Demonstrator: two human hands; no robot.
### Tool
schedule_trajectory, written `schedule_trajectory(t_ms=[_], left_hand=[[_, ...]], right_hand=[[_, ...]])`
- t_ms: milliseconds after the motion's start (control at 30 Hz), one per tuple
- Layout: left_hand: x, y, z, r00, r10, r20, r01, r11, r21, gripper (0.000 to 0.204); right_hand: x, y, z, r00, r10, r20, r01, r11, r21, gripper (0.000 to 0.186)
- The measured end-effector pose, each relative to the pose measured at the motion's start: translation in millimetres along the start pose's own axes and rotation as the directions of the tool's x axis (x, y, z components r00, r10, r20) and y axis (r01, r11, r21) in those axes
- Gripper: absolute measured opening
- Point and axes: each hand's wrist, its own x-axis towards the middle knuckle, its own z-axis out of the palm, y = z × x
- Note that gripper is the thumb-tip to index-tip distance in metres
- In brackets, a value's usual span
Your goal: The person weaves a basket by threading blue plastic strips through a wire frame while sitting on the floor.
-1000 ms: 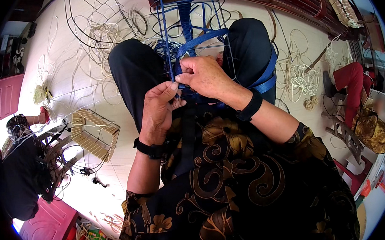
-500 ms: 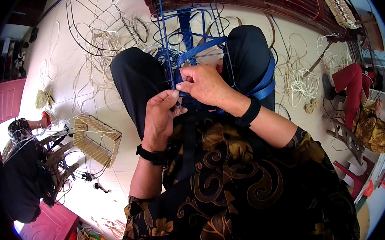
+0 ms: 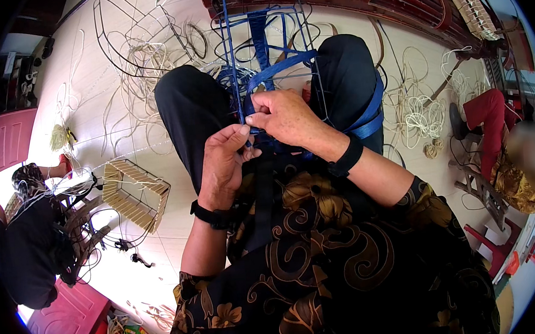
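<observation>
A wire basket frame (image 3: 230,51), partly wrapped in blue, stands between my knees with its near end close to my lap. My left hand (image 3: 221,164) pinches the frame's near left corner, thumb and forefinger closed on a blue strip there. Just above it, my right hand (image 3: 292,119) is closed too, its thumb and fingertips pressing the blue strip against the same corner. A flat blue strap (image 3: 282,66) crosses the frame, and more of it (image 3: 367,123) drapes over my right thigh. My fingers hide the exact spot where strip and wire meet.
Bare wire frames (image 3: 100,36) and tangled pale cord (image 3: 142,58) lie beyond my left knee. A slatted, strip-wound frame (image 3: 120,193) rests at left. Seated people are at left (image 3: 28,246) and right (image 3: 488,127). Dark wooden furniture (image 3: 343,0) stands ahead; cord coils (image 3: 422,116) lie at right.
My hands keep nearly the same pinch at the corner, with only a slight shift of the fingers. At the right, the other person's upper body has leaned forward.
</observation>
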Motion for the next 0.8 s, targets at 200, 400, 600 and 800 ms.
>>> schedule_trajectory(t_ms=[200,400,600,800], left_hand=[[1.3,-0.9,-0.7,1.0,0.0,0.002,0.0,1.0,0.002,0.014],[0.9,-0.8,-0.8,1.0,-0.005,0.005,0.005,1.0,0.009,0.015],[0.4,-1.0,0.9,1.0,0.0,-0.007,0.0,1.0,0.008,0.015],[1.5,-2.0,0.7,1.0,0.003,-0.014,-0.003,1.0,0.002,0.015]], right_hand=[[0.2,-2.3,-2.3,1.0,0.008,-0.006,-0.008,1.0,-0.012,0.02],[-0.7,-9.6,-4.9,0.998,0.06,0.018,-0.061,0.996,0.072,0.019],[-0.3,-6.8,-3.9,0.995,0.086,0.051,-0.091,0.989,0.113,0.023],[0.0,-4.6,-3.1,0.995,0.087,0.053,-0.092,0.99,0.102,0.022]])
